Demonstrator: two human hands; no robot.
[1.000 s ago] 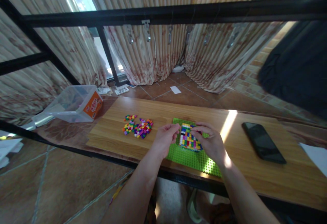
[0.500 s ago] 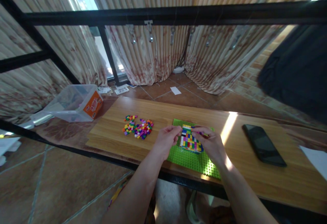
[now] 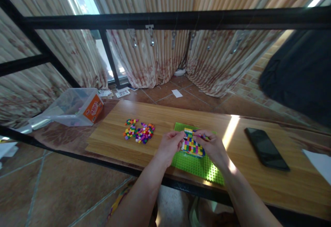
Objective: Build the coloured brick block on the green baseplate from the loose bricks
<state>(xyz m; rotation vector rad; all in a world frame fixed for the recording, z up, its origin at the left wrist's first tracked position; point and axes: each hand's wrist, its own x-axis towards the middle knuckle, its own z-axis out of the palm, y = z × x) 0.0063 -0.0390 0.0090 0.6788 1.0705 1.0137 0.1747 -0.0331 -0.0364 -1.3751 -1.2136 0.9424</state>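
A block of multicoloured toy bricks (image 3: 191, 147), built up in rows, stands on a green studded baseplate (image 3: 190, 165). My left hand (image 3: 169, 146) is closed in a pinch, its fingertips over the block's left side. Whatever lies between those fingertips is too small to make out. On the opposite side, my right hand (image 3: 213, 147) is also closed, thumb and forefinger at the block's upper right. A few pink and purple toy bricks (image 3: 205, 137) show between its fingers. Both hands cover parts of the block's edges.
Loose coloured bricks (image 3: 144, 132) lie in a pile on the wooden table (image 3: 111, 144), left of the baseplate. A clear plastic bin (image 3: 74, 108) with an orange label stands farther left. To the right are a black phone (image 3: 266, 148) and white paper (image 3: 318, 165). A black bar (image 3: 165, 20) crosses behind.
My left hand has moved slightly right, so its fingertips now reach over the block's left side. My right hand stays nearly in place. The whole view has shifted slightly.
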